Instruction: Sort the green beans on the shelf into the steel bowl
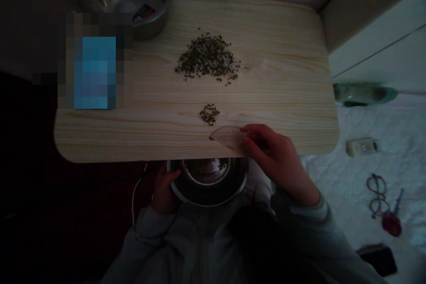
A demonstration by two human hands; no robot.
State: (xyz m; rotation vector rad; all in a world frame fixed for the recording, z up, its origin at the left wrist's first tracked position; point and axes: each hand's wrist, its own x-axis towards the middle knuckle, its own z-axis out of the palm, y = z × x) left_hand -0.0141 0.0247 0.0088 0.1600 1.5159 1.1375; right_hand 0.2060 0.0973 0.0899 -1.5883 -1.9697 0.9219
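A clear protractor (229, 137) is pinched between the thumb and fingers of my right hand (274, 151), low over the table's front edge. Just beyond its tip lies a small cluster of dark seed-like grains (209, 114), and a few more grains are by the tip itself. Farther back a larger pile of the same grains (208, 57) is spread on the wood. Below the edge, my left hand (166, 186) grips the left rim of a metal bowl (206, 203). Some grains show inside that bowl.
The light wooden table (282, 66) has rounded corners. A large steel basin (156, 22) stands at its back left, beside a blurred-out blue patch (95, 71). On the white quilted bedding at right are a green bottle (364, 93), a pale remote-like device (362, 146) and scissors (378, 195).
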